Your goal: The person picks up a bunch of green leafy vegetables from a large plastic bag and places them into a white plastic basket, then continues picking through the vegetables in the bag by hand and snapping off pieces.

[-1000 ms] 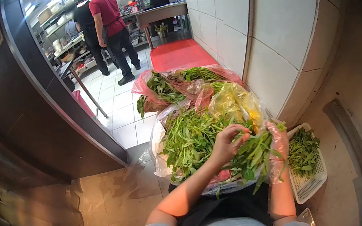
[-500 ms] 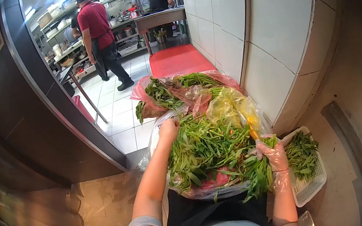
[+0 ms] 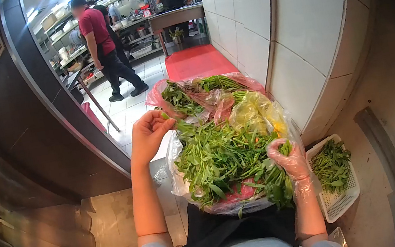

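Observation:
Leafy green stems lie heaped on clear and pink plastic in front of me. My left hand, bare, is raised at the heap's upper left edge, its thumb and fingers pinched on a small green leaf. My right hand, in a clear plastic glove, is wrapped round a bunch of greens at the heap's right side, leaves hanging down. Behind the heap are a pink bag with more greens and a yellow plastic bag.
A white perforated basket holding greens stands at the right. A red surface lies beyond the bags. Tiled wall rises at the right, a dark panel at the left. A person in red and others are among kitchen shelves.
My left hand has moved up and left from the heap, and its fingers now show. My right hand has shifted slightly left and up with the bunch. More of another person shows behind the one in red.

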Available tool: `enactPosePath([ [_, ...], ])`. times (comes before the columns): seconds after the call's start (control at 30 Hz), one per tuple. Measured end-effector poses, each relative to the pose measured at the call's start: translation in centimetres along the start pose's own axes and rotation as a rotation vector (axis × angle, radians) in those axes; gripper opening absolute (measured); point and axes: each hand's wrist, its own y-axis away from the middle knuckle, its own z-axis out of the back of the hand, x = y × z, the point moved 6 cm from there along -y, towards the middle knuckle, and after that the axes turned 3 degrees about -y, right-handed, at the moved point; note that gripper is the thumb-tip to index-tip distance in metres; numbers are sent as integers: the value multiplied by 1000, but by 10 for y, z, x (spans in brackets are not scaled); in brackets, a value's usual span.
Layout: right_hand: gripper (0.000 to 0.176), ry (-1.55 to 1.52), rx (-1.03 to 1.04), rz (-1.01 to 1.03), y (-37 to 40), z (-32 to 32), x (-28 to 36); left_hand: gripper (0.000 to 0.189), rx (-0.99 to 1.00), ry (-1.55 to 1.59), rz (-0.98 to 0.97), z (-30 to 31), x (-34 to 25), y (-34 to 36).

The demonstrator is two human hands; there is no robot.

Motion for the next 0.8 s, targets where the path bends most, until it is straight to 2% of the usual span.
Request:
enactPosePath([
  [0.07, 16, 42, 29, 147, -7, -8, 14, 18, 16, 39, 34, -13, 0, -2],
  [0.17, 8, 599, -20, 491, -9, -25, 48, 16, 65, 161, 31, -39, 2, -3],
  [0.27, 11, 617, 76, 616, -16, -60, 78, 15, 99, 228, 45, -66, 0, 0],
  [0.37, 18, 789, 4, 741, -16, -80, 84, 15, 104, 217, 68, -88, -1, 3],
  [0.5, 18, 918, -82, 765, -12, -87, 81, 15, 37, 324, 36, -101, -4, 7],
  [0.6, 18, 897, -66, 737, -13, -84, 77, 15, 8, 345, 29, -108, -3, 11],
  [0.7, 15, 752, -91, 791, -20, -73, 71, 14, 17, 340, 8, -115, -5, 16],
  [0.8, 16, 231, -94, 161, -34, -44, 25, 12, 33, 457, -41, -127, -9, 26],
])
